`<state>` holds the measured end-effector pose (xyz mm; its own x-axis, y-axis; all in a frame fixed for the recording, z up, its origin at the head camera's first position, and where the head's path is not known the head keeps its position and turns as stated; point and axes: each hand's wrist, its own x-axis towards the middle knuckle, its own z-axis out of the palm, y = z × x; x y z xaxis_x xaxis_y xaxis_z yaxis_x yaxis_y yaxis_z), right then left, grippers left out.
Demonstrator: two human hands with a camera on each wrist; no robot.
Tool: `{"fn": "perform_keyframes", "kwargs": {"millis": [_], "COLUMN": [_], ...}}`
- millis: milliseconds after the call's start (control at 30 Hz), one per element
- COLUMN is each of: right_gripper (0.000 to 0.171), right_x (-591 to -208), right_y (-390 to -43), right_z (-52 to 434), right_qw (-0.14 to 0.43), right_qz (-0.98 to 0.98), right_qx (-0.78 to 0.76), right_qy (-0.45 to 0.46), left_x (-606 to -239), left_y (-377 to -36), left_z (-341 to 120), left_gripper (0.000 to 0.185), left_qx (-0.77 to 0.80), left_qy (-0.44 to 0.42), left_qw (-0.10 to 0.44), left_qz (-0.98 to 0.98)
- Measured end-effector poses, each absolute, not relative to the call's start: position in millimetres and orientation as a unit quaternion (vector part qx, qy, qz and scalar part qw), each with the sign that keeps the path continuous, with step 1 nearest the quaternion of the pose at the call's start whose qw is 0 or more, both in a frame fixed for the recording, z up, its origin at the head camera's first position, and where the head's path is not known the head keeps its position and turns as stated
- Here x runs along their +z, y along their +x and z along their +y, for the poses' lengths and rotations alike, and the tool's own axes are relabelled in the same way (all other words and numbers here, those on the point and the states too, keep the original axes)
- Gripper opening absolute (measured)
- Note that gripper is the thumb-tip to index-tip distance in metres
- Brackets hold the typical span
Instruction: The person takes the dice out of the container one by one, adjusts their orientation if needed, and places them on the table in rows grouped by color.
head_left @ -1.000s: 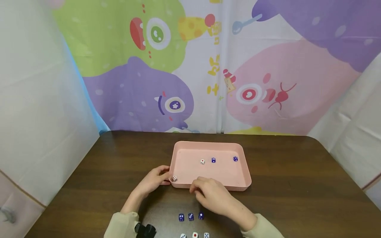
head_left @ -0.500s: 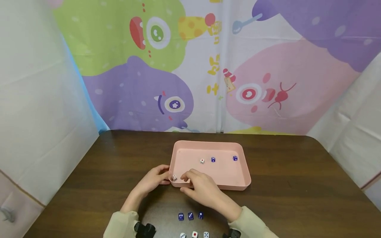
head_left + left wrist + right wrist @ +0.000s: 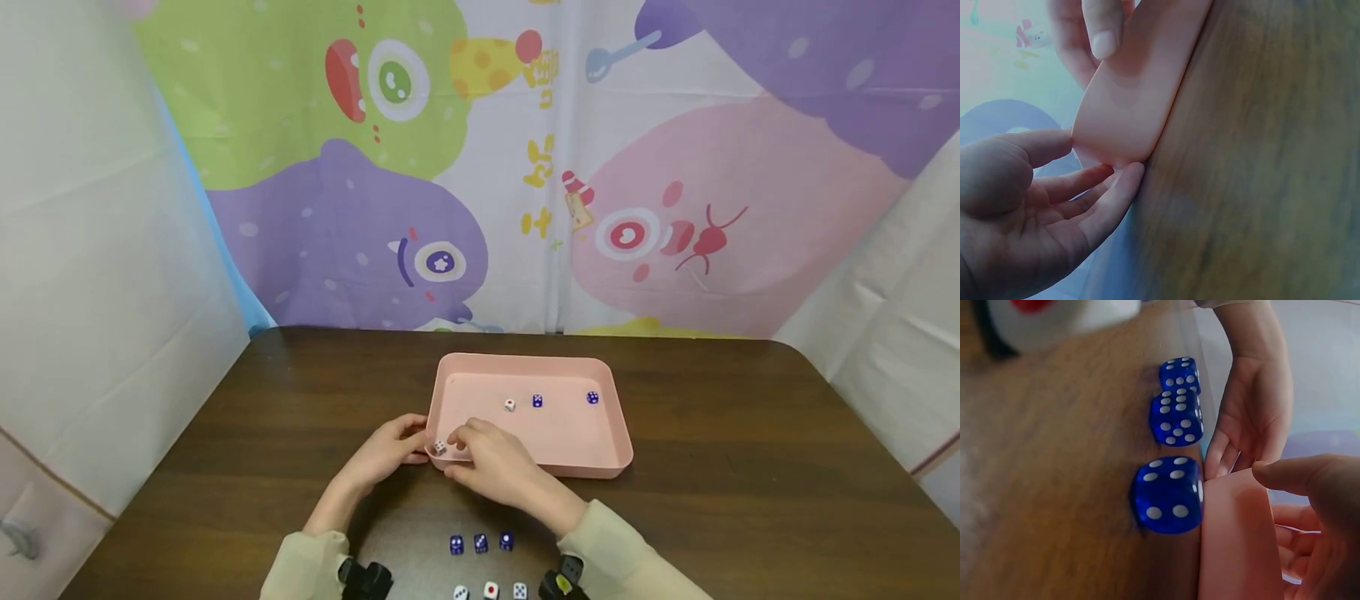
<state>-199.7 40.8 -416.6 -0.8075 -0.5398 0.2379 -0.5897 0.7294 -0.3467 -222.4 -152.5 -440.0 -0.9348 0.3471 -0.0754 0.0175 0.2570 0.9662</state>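
Note:
A shallow pink tray (image 3: 555, 446) lies on the table. My left hand (image 3: 386, 450) holds its near left corner; in the left wrist view the thumb is at the rim and the fingertips at the bottom edge. Over the tray's near wall reaches my right hand (image 3: 495, 467), loosely bent, its fingertips beside a white die (image 3: 440, 447) in that corner. Farther in lie another white die (image 3: 510, 405) and two blue dice, one central (image 3: 537, 401), one at the right (image 3: 592, 397). In the right wrist view the right thumb (image 3: 1291, 472) overlaps the rim.
In front of the tray, three blue dice (image 3: 481, 543) stand in a row on the brown table (image 3: 712, 467). Nearer me is a row of three white dice (image 3: 491, 590). A cartoon-printed curtain (image 3: 517, 275) hangs behind the table.
My right hand has moved left along the tray's near wall, and its fingers now reach inside near the corner die. The left hand and the dice have stayed in place.

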Motion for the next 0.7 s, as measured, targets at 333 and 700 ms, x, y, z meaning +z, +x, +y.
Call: {"fn": "perform_keyframes", "kwargs": {"millis": [333, 700], "right_gripper": [0.047, 0.038], "right_x": [-422, -427], "right_y": [-208, -210], "right_z": [31, 24], "right_qw": [-0.008, -0.008], "right_qz": [-0.939, -0.935], "right_qx": [0.169, 0.16], "right_qy": [0.299, 0.317], "left_x": [-441, -444], "left_y": [-222, -222], "left_z": [-154, -158], "left_gripper": [0.04, 0.048], "left_qx": [0.598, 0.607], "left_qy": [0.119, 0.165], "left_qw": [0.135, 0.118], "left_qz": [0.781, 0.768]}}
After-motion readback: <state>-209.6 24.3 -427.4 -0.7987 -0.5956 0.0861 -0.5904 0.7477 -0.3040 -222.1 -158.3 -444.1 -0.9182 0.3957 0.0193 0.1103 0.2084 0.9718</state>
